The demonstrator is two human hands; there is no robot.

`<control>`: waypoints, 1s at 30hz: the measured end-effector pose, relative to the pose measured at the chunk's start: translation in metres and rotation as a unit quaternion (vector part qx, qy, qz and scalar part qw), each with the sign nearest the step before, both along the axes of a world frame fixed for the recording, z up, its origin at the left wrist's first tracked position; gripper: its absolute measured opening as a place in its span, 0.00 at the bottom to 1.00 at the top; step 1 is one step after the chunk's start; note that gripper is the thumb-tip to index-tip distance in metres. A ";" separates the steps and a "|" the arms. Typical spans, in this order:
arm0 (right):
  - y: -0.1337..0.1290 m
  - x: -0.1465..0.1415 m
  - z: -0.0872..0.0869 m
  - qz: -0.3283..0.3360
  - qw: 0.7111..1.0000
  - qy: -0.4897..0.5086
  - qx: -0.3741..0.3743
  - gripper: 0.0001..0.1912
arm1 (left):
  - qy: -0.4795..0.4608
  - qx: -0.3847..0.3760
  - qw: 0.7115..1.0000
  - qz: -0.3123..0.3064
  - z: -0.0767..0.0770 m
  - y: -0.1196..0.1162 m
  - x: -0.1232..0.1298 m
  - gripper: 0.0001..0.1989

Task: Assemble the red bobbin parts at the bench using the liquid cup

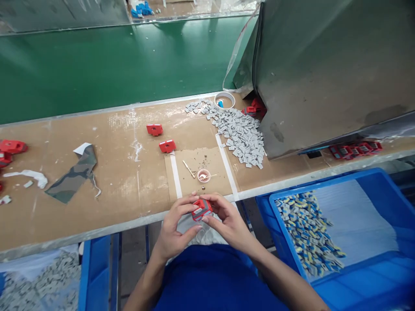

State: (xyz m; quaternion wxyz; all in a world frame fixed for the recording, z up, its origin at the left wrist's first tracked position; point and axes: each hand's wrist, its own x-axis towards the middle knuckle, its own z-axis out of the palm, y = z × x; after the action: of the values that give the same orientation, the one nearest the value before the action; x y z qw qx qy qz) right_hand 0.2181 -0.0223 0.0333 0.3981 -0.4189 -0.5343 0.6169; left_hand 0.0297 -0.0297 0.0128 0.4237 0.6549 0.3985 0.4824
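Observation:
A small red-and-grey plastic block [201, 210], boxy and with an opening in its upper side, is held between my two hands just off the table's front edge. My right hand [231, 219] grips it from the right, thumb underneath and fingers on the far side. The fingers of my left hand [177, 226] bend over its left and top side, with the thumb stretched out below. On the table just beyond stands a small round cup [204, 176] with a thin stick in it. Beside that cup lies a pale stick [188, 169]. Two similar red blocks [167, 146] rest farther back.
A heap of small grey pieces [241, 136] spreads by a tape roll [225, 100]. A large dark panel [330, 77] overhangs the right side. Blue bins of small parts [308, 229] flank me below the table. Camouflage cloth [74, 175] lies left; a green belt [106, 69] runs behind.

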 end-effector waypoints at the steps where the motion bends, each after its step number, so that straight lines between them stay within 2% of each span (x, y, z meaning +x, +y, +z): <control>1: 0.002 0.001 0.002 -0.004 0.999 -0.031 0.034 0.18 | -0.007 -0.029 1.000 -0.007 0.003 -0.001 -0.001 0.13; 4: 0.009 0.004 0.009 0.004 0.985 -0.123 0.123 0.18 | -0.033 -0.081 0.996 0.021 0.013 0.002 -0.001 0.07; 7: 0.014 0.006 0.016 0.025 0.973 -0.161 0.165 0.18 | -0.055 -0.120 0.991 0.037 0.019 0.006 0.000 0.03; 12: 0.019 0.007 0.021 0.061 0.969 -0.160 0.178 0.19 | -0.061 -0.153 0.986 0.024 0.023 0.012 -0.001 0.03; 20: 0.015 0.006 0.016 0.065 0.960 -0.175 0.211 0.18 | -0.023 -0.135 0.990 0.042 0.023 0.009 -0.002 0.03; 24: 0.009 0.005 0.007 0.025 0.980 -0.114 0.163 0.15 | -0.011 -0.125 0.992 0.010 0.022 0.009 -0.002 0.02; 27: 0.000 0.000 -0.002 -0.024 0.998 0.010 0.053 0.14 | -0.009 -0.096 0.995 0.006 0.019 0.007 0.001 0.13; 30: -0.006 -0.001 -0.007 -0.052 0.995 0.080 -0.027 0.17 | 0.053 -0.052 0.997 0.012 0.017 0.006 0.003 0.19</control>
State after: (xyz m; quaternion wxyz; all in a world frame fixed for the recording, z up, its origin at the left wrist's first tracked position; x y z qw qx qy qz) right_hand 0.2168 -0.0284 0.0268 0.4598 -0.4064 -0.4613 0.6408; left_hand 0.0330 -0.0238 0.0301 0.4293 0.6518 0.4531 0.4307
